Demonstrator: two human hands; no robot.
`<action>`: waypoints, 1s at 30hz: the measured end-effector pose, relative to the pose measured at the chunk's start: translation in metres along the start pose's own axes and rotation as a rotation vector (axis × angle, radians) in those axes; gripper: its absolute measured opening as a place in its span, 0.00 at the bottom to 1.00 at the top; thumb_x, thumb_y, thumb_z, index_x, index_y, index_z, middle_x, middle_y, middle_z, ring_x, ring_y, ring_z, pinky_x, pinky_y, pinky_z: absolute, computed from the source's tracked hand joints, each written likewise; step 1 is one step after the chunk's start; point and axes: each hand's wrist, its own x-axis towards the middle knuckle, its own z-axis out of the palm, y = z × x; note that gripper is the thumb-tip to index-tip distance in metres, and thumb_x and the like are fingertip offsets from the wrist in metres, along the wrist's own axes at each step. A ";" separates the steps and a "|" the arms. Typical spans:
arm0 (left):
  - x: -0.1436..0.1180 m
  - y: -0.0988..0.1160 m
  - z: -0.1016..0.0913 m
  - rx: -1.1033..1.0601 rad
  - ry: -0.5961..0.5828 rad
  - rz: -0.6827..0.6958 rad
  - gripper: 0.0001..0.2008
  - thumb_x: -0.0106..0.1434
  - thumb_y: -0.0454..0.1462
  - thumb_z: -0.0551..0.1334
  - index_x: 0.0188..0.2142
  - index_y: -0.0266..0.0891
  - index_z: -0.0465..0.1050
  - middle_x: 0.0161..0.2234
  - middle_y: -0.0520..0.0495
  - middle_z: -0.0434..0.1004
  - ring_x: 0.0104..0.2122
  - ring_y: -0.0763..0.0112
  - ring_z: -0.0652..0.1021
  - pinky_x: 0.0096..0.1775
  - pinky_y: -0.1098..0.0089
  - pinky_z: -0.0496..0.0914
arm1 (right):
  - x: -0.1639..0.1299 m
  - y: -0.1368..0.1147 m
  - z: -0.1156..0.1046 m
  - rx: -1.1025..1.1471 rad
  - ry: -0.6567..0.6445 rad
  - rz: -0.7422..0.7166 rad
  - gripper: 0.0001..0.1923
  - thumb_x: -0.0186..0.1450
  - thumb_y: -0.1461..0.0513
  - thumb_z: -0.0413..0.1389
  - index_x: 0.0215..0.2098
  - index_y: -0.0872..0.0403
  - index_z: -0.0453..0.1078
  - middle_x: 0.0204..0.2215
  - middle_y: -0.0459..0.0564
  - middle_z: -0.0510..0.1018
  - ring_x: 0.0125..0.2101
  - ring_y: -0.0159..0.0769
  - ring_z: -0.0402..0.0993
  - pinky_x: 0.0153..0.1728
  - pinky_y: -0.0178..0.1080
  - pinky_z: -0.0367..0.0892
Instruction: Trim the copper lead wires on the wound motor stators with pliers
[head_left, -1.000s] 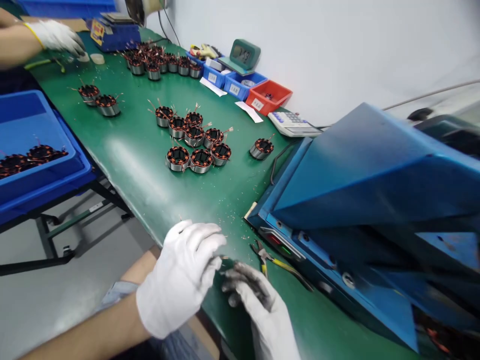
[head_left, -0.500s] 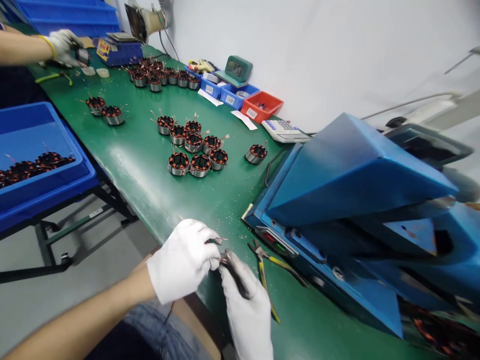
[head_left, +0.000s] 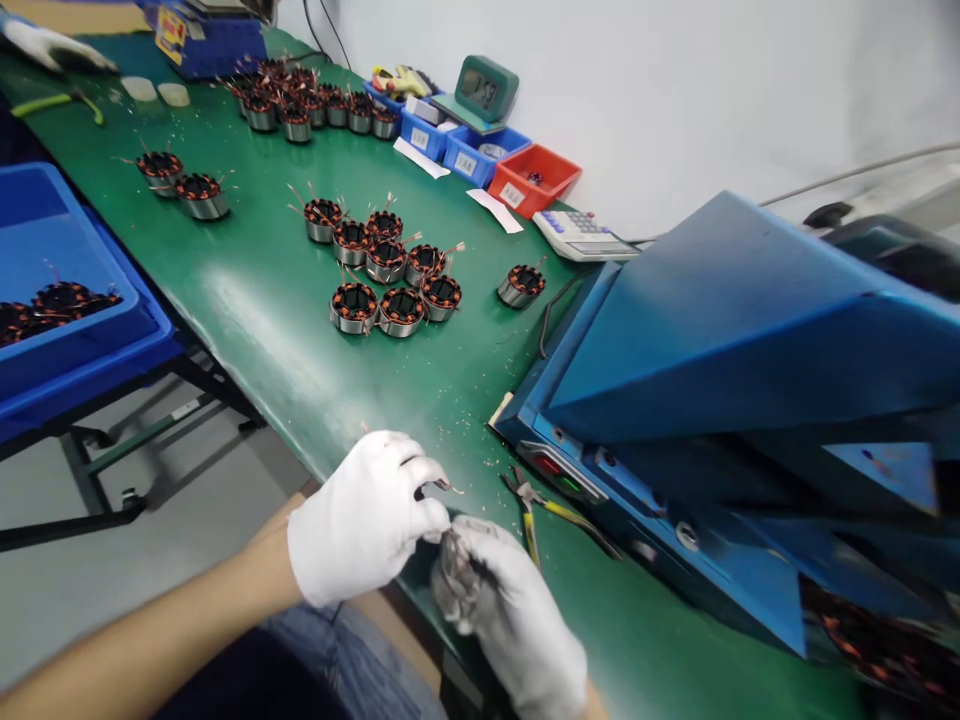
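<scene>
— Left hand (head_left: 365, 517)?
— White glove, bare forearm, fingers curled, fingertips meeting the other hand.
— Right hand (head_left: 504, 612)?
— White glove, soiled fingers, curled inward, touching the left; grip contents hidden.

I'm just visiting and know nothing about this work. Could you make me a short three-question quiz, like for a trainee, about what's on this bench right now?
1. True or false: both of the person's hands, the left hand and the right hand, wear white gloves.
2. What colour is the small bin next to the calculator? A) red B) yellow C) black
3. Which tool lies on the green bench just right of the hands?

Key
1. True.
2. A, red.
3. The yellow-handled pliers, lying beside the blue machine. The wound stators sit further up the bench.
</scene>
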 end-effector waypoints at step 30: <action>0.002 -0.002 -0.001 0.027 -0.064 0.018 0.05 0.56 0.31 0.58 0.32 0.40 0.71 0.44 0.45 0.73 0.42 0.60 0.70 0.44 0.58 0.65 | 0.000 -0.007 0.010 0.349 -0.020 0.264 0.17 0.53 0.52 0.57 0.14 0.50 0.59 0.06 0.33 0.50 0.07 0.24 0.44 0.10 0.31 0.48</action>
